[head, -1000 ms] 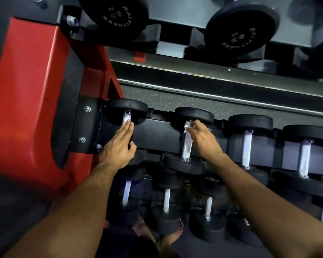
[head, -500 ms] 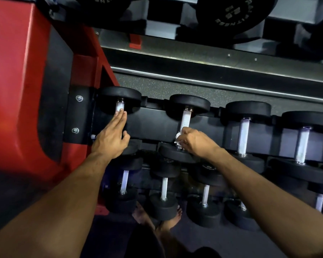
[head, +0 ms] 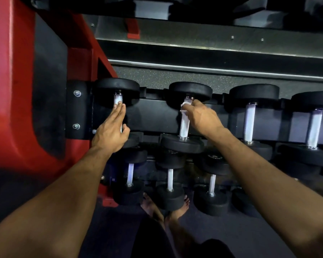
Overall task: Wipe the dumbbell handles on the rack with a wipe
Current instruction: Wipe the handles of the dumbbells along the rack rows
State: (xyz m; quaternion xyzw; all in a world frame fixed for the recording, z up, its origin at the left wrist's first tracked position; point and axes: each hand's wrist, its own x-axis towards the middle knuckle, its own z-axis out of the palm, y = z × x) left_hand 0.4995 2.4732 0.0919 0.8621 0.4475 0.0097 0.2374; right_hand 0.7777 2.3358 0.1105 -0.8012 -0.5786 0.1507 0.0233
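Right hand (head: 201, 118) pinches a white wipe (head: 184, 107) against the far end of the second dumbbell handle (head: 184, 125). That handle's long axis runs away from the person, so the free run for wiping lies back toward the near black head (head: 182, 144). Left hand (head: 110, 131) lies flat with straight fingers on the leftmost handle (head: 117, 98), just beside the red rack post (head: 17, 90). Next unwiped handle (head: 249, 121) sits right of the right hand, well clear.

Dim light is glaring off the pale dumbbell handles (head: 249, 121); below them shadow is swallowing the floor, and wide-angle distortion is bending and blurring the red frame (head: 13, 90).
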